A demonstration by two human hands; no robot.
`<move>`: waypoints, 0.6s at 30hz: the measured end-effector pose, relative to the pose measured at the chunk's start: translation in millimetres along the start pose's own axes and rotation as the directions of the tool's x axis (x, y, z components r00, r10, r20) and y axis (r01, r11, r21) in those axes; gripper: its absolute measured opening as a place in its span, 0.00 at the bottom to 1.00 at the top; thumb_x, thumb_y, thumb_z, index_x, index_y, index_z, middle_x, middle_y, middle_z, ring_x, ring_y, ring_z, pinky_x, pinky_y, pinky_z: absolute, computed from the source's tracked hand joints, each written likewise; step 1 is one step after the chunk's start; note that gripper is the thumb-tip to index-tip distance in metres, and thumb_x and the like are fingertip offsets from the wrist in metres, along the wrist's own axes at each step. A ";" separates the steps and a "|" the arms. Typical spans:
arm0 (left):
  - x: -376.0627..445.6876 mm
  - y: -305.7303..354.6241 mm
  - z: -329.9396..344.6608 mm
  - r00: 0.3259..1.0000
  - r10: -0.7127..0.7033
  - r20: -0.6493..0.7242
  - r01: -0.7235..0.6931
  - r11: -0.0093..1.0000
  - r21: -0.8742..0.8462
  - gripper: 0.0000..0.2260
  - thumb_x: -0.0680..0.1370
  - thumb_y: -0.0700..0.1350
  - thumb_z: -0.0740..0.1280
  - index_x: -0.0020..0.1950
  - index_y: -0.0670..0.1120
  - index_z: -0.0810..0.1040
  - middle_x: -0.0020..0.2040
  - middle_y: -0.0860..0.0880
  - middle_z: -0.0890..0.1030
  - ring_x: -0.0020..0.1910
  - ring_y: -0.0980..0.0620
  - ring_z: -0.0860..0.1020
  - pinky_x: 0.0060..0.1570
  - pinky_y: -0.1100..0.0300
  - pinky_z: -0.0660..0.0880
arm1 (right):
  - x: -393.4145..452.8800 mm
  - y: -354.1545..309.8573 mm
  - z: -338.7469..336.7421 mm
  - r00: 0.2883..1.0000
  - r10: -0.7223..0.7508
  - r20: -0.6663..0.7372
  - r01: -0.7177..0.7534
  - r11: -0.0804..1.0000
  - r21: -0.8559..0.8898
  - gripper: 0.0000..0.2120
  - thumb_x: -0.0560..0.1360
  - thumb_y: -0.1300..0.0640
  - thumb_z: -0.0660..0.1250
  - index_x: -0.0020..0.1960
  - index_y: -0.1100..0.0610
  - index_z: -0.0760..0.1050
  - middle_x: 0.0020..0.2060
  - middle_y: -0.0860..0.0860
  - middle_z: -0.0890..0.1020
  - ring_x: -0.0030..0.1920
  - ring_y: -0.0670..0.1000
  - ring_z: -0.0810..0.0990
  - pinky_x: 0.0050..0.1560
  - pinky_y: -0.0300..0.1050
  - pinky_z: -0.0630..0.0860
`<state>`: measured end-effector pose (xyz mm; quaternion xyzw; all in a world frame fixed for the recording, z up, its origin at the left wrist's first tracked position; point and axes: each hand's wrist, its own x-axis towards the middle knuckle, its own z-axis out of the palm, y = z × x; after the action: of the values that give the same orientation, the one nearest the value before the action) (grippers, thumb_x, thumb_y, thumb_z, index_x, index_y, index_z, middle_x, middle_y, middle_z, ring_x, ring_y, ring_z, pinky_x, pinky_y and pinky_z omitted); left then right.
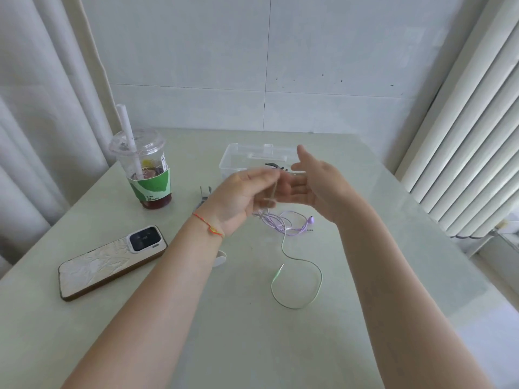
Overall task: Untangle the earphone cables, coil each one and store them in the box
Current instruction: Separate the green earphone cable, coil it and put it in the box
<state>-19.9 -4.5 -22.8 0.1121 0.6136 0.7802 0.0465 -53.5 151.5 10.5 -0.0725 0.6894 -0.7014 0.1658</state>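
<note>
Fingers (269, 175) pinching thin (blurred) cable (283, 237)

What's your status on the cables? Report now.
Left hand pinches green cable, right hand open. Purple cable heaped on table, box open behind. Nothing in the way.

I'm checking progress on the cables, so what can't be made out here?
- Left hand grip: motion-blurred, head view; pale cable there unclear.
- Box contents: a dark item, mostly behind the right hand.
- Metal thing: partly behind the left hand.
- Purple cable: tangled or not, too small.
</note>
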 end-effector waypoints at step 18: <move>7.9 -0.3 -16.6 0.862 -0.007 -0.508 -0.289 0.816 -0.501 0.07 0.82 0.43 0.60 0.49 0.46 0.77 0.34 0.51 0.79 0.32 0.54 0.79 0.36 0.61 0.78 | 6.1 12.8 10.5 0.988 -0.100 0.119 0.155 0.696 -0.702 0.04 0.74 0.58 0.69 0.44 0.59 0.81 0.32 0.49 0.76 0.30 0.46 0.70 0.32 0.37 0.67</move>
<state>-31.5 -18.4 -25.9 -0.0601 0.3380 0.9289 -0.1386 -54.0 139.7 -2.5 -0.2031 0.8927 -0.3895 0.1008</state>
